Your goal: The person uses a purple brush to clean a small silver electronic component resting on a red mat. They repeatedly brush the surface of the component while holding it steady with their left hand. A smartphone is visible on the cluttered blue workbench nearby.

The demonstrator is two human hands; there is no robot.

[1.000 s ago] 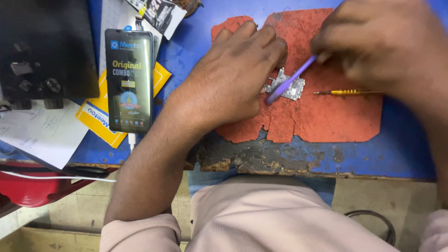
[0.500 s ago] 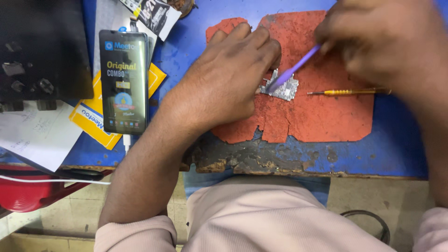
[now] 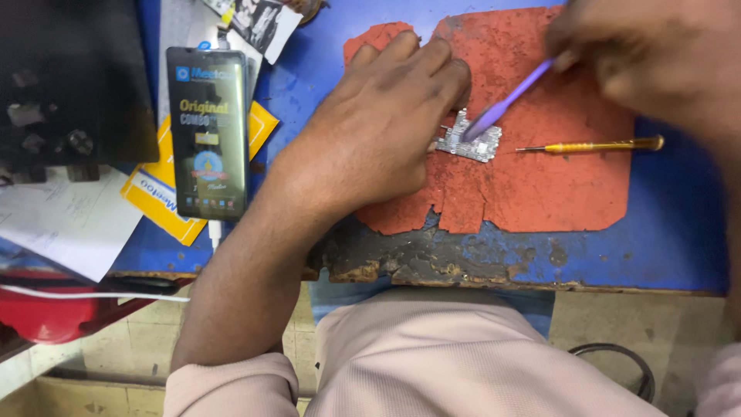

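Note:
A small silver circuit board (image 3: pixel 472 142) lies on a worn red mat (image 3: pixel 540 185) on the blue table. My left hand (image 3: pixel 378 127) rests palm down on the mat, fingertips pressing the board's left edge. My right hand (image 3: pixel 656 54), blurred at the top right, grips a thin purple tool (image 3: pixel 505 100) whose tip touches the top of the board.
A yellow-handled screwdriver (image 3: pixel 594 144) lies on the mat right of the board. A phone (image 3: pixel 208 131) with a lit screen and a white cable sits at the left on a yellow packet (image 3: pixel 154 197) and papers. A black device (image 3: pixel 69 77) fills the top left. The table's front edge (image 3: pixel 463 266) is chipped.
My right hand has risen toward the top right, and the purple tool's tip has slid from the board's lower left up onto its top. The left hand stays put.

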